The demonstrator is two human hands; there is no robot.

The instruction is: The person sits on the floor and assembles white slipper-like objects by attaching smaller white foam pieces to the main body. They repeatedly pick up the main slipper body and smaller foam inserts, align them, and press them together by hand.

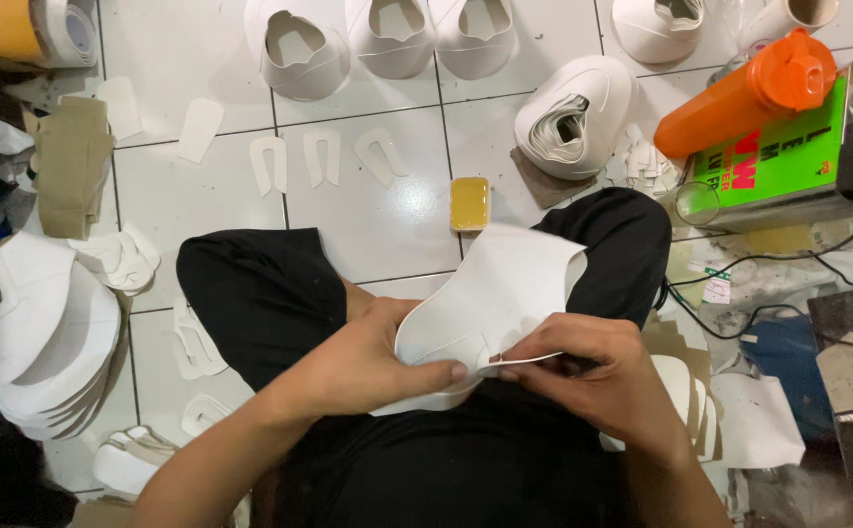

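I sit on a white tiled floor in black clothes, holding a white shoe upper piece [500, 288] over my lap. My left hand [373, 362] grips its near left edge, thumb pressed on top. My right hand [593, 367] pinches the near right edge, fingertips meeting the left thumb at the seam. The piece curves upward away from me, its far end open like a collar.
Stacks of white uppers lie at the left [45, 342] and along the top [392, 34]. Small U-shaped cutouts [324, 156] and a yellow glue dish [470, 202] sit ahead. An orange bottle [754, 88] and green tin [784, 156] stand at right, with cables.
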